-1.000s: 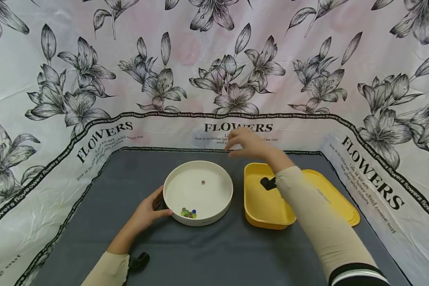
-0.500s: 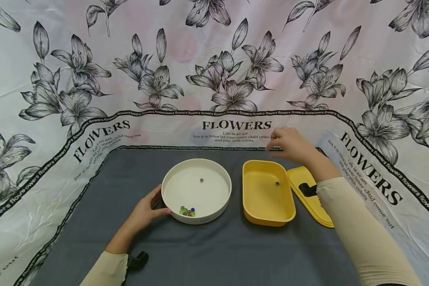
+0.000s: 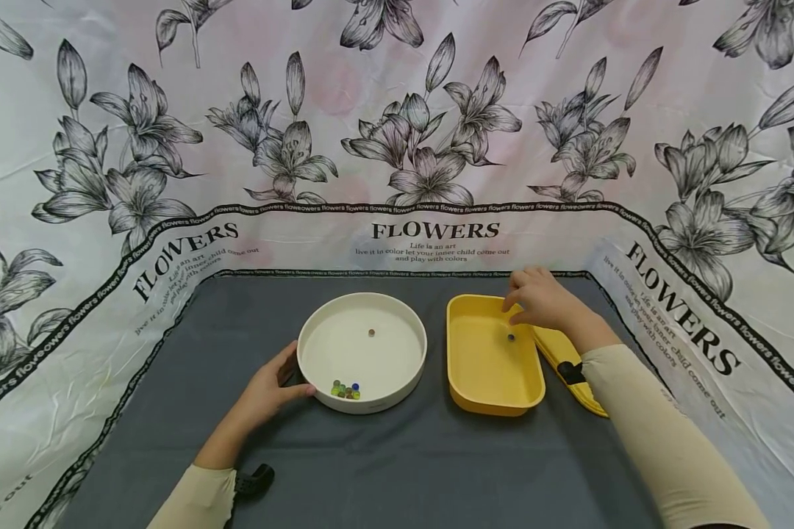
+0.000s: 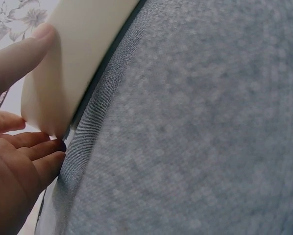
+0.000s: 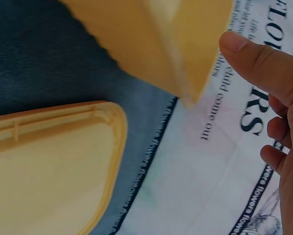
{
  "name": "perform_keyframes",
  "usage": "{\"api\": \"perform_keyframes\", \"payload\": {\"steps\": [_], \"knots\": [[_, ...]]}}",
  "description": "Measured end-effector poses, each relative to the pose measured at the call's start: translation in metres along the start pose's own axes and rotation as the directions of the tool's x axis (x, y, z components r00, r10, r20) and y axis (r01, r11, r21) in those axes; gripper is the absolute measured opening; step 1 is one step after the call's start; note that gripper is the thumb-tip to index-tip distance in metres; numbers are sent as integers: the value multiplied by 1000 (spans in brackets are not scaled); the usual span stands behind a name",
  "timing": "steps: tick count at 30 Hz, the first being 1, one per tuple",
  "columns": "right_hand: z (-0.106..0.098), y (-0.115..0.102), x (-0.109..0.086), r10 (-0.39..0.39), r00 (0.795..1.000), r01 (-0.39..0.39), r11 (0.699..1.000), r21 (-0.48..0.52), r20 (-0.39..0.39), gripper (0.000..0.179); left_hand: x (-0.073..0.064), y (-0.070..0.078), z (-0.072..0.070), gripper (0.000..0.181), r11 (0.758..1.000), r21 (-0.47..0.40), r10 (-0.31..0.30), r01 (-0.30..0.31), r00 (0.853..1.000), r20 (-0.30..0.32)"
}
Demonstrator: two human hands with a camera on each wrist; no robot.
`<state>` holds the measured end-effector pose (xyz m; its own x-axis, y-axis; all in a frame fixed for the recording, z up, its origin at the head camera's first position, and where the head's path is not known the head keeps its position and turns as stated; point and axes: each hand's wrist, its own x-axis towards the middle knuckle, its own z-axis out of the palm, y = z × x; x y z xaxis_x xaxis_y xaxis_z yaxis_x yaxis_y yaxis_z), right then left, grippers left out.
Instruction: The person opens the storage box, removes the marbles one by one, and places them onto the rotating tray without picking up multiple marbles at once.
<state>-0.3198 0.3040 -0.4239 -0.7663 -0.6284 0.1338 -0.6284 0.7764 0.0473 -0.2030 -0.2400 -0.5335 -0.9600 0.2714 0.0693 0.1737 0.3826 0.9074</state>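
Observation:
A white round tray [image 3: 364,353] stands on the table, with a cluster of small coloured marbles [image 3: 345,390] at its front left and one brownish marble [image 3: 371,333] farther back. My left hand [image 3: 271,389] touches the tray's outer wall at the left, thumb in front and fingers behind, spread rather than gripping. To the right is a yellow rectangular box [image 3: 490,375] with one dark blue marble [image 3: 511,338] on its floor. My right hand [image 3: 545,297] is over the box's back right corner, fingertips slightly behind that marble. In the right wrist view its thumb [image 5: 256,61] stands apart from the fingers.
A yellow lid [image 3: 562,353] lies right of the box, partly covered by my right forearm. Dark grey cloth [image 3: 370,463] covers the table. A white flower-printed sheet [image 3: 344,162] rises behind and along both sides.
My right hand has moved right from behind the tray and box, then lowered over the box's back right corner. The blue marble in the box has come into view. My left hand stays at the tray.

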Motion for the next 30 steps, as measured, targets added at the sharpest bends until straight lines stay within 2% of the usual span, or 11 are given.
{"api": "perform_keyframes", "payload": {"steps": [5, 12, 20, 30], "knots": [[17, 4, 3, 9, 997, -9, 1000, -1, 73, 22, 0, 1, -1, 105, 1000, -10, 10, -10, 1000, 0], [28, -1, 7, -53, 994, 58, 997, -52, 95, 20, 0, 3, -1, 105, 1000, -1, 11, -11, 1000, -6], [42, -4, 14, -46, 988, 66, 988, -140, 145, 11, 0, 5, -1, 107, 1000, -2, 13, -13, 1000, -7], [40, -14, 17, -20, 977, 70, 971, -229, 214, 30, -1, 2, 0, 107, 1000, -2, 7, -7, 1000, -11]]}}
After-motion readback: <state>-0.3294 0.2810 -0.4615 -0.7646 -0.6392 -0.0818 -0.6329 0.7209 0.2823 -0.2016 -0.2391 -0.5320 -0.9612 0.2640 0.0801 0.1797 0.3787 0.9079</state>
